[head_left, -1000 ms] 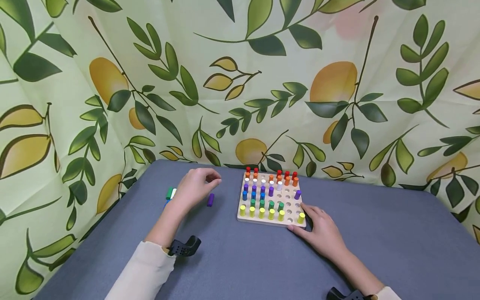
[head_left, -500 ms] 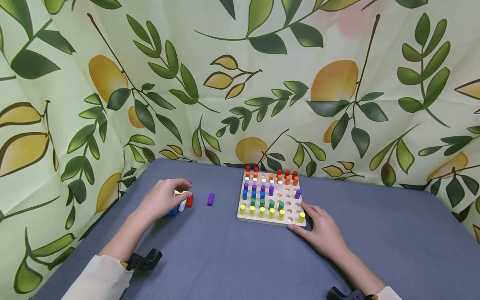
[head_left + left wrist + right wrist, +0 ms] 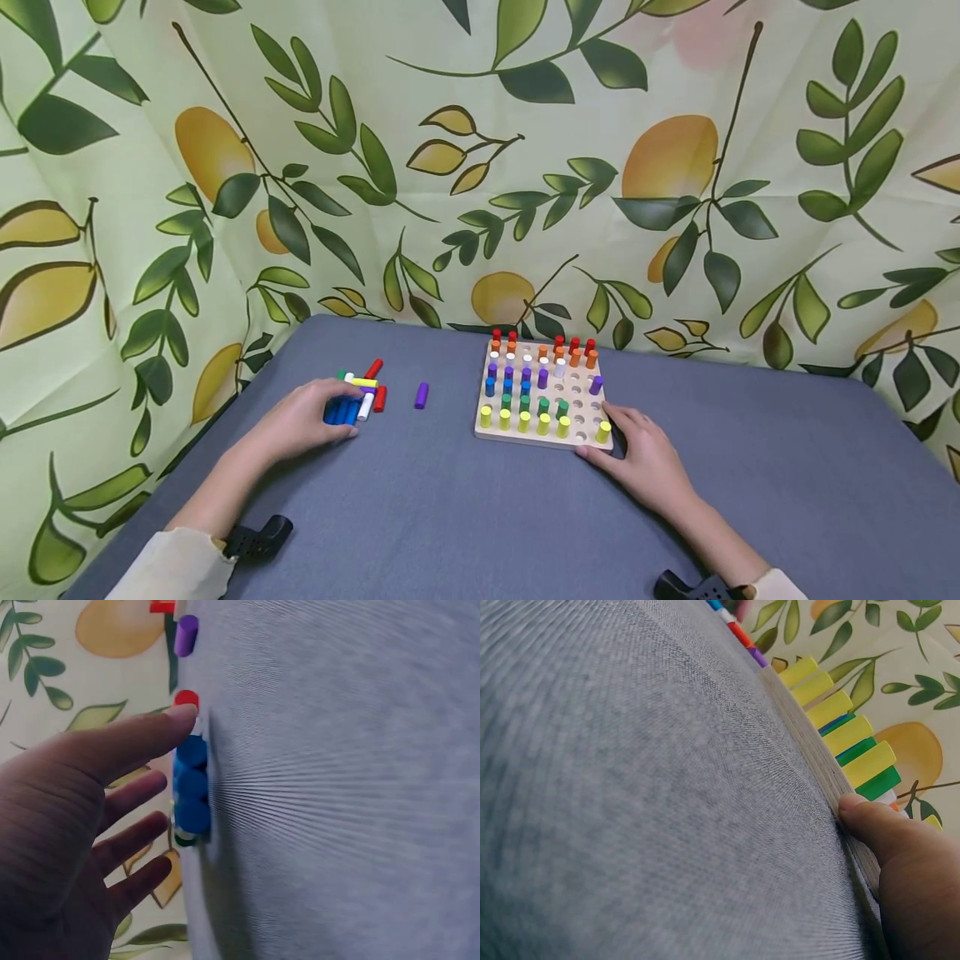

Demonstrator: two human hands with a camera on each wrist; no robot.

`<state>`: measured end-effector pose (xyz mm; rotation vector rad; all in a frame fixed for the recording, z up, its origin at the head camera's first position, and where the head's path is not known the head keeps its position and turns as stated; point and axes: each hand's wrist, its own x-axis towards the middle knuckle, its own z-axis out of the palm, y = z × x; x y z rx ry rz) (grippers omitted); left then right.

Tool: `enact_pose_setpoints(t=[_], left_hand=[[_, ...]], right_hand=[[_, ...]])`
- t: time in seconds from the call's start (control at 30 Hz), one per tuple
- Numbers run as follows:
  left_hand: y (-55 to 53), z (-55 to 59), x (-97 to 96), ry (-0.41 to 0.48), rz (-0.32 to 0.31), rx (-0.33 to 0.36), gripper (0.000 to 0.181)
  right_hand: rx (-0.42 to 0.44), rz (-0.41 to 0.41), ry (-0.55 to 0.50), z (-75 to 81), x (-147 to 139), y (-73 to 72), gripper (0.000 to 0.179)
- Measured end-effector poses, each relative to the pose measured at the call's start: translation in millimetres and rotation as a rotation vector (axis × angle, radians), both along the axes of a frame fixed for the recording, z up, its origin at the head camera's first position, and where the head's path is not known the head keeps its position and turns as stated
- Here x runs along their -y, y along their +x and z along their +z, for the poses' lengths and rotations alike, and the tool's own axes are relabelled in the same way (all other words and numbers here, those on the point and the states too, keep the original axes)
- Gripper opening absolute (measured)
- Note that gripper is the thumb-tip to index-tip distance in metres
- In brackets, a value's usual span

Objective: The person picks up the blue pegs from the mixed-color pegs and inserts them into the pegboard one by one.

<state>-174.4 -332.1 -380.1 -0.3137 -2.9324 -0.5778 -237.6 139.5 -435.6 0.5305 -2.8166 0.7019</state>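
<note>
My left hand [image 3: 303, 419] is over a loose cluster of coloured pegs at the left, its thumb and fingers parted around several blue pegs [image 3: 341, 412]. In the left wrist view the thumb reaches across near a red peg [image 3: 187, 698], and the fingers stand apart beside the blue pegs [image 3: 193, 784] with nothing between them. At the wooden pegboard [image 3: 525, 439], my right hand [image 3: 645, 458] grips the near right corner, thumb against the front edge and fingers along the right side. Rows of red, orange, white, purple, blue, green and yellow pegs stand upright in the board.
A single purple peg [image 3: 422, 396] lies between the cluster and the board. Red pegs [image 3: 380, 398], a white peg [image 3: 365, 407] and a yellow peg [image 3: 364, 382] lie by the left hand. A leaf-patterned cloth [image 3: 450, 208] hangs behind the grey table [image 3: 465, 517].
My left hand has moved left and down, away from near the purple peg to the blue pegs, uncovering the red, yellow and white ones. The right hand has stayed on the board.
</note>
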Motion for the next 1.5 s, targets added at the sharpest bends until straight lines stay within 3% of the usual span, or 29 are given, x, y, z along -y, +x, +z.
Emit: enact_pose_setpoints(t=[0.43, 0.8, 0.93, 1.17, 1.5], left_hand=[[3.7, -7.8, 4.9, 0.017, -0.004, -0.039, 0.035], [8.0, -16.0, 5.7, 0.023, 0.074, -0.018, 0.039], [10.4, -21.0, 6.2, 0.048, 0.099, -0.051, 0.040], [10.8, -29.6, 2.2, 0.117, 0.121, -0.174, 0.023], [3.3, -31.3, -5.9, 0.174, 0.227, -0.273, 0.024]], right_hand=[[0.005, -0.007, 0.004, 0.1, 0.2, 0.3, 0.088], [0.004, 0.000, 0.012, -3.1, 2.2, -2.9, 0.089], [0.002, 0.001, 0.011, -2.5, 3.1, -3.4, 0.089], [-0.005, 0.000, 0.008, -1.7, 2.8, -3.0, 0.088], [-0.013, 0.000, -0.008, -3.3, -0.9, -2.1, 0.087]])
